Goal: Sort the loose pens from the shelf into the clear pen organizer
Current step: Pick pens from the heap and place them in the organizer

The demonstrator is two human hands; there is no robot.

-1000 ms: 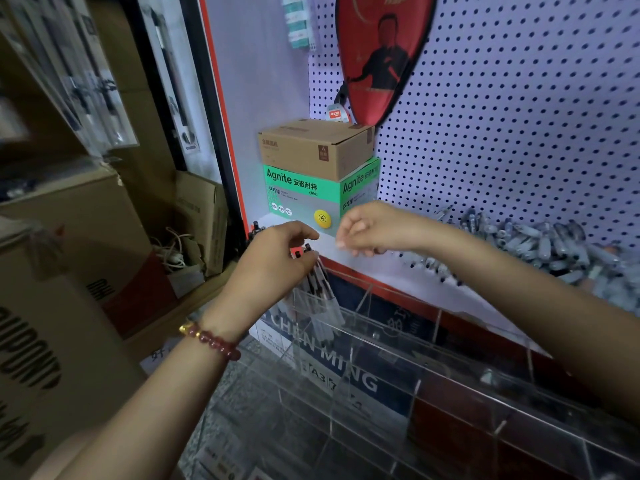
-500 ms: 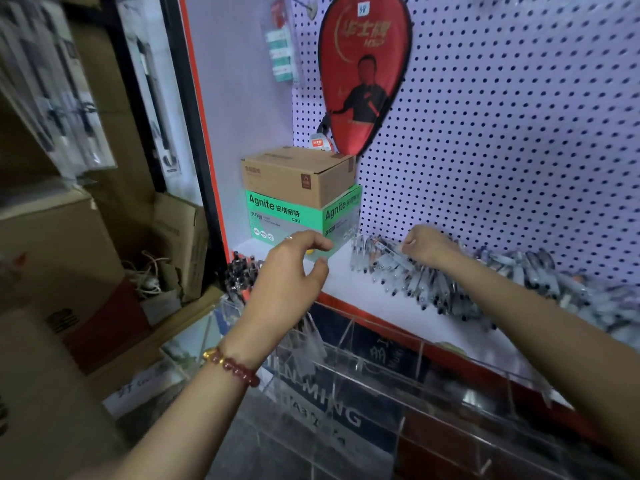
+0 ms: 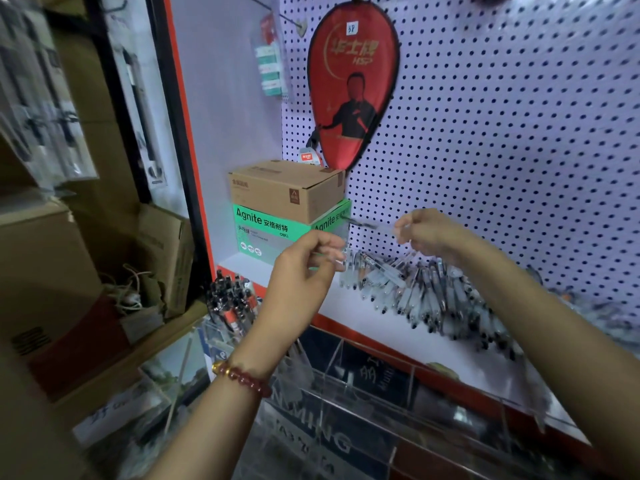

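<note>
A heap of loose clear-barrelled pens [image 3: 433, 296] lies on the white shelf [image 3: 363, 317] under the pegboard. My right hand [image 3: 429, 233] is raised above the heap and pinches one pen [image 3: 367, 225], which points left towards the green box. My left hand [image 3: 304, 268] hovers at the heap's left end with its fingers curled around a blurred clear pen [image 3: 329, 261]. Below the shelf stands the clear pen organizer [image 3: 346, 372]. Its leftmost compartment holds several upright pens [image 3: 232, 299]; the compartments to the right look bare.
A brown carton [image 3: 287, 188] sits on a green Agnite box [image 3: 266, 230] at the shelf's left end. A red racket cover [image 3: 353, 84] hangs on the pegboard [image 3: 502, 150]. Cardboard boxes [image 3: 45, 258] and cables fill the left side.
My right hand has lifted off the heap with one pen pinched in it. My left hand, open half a second ago, has risen to the shelf and curled around a pen.
</note>
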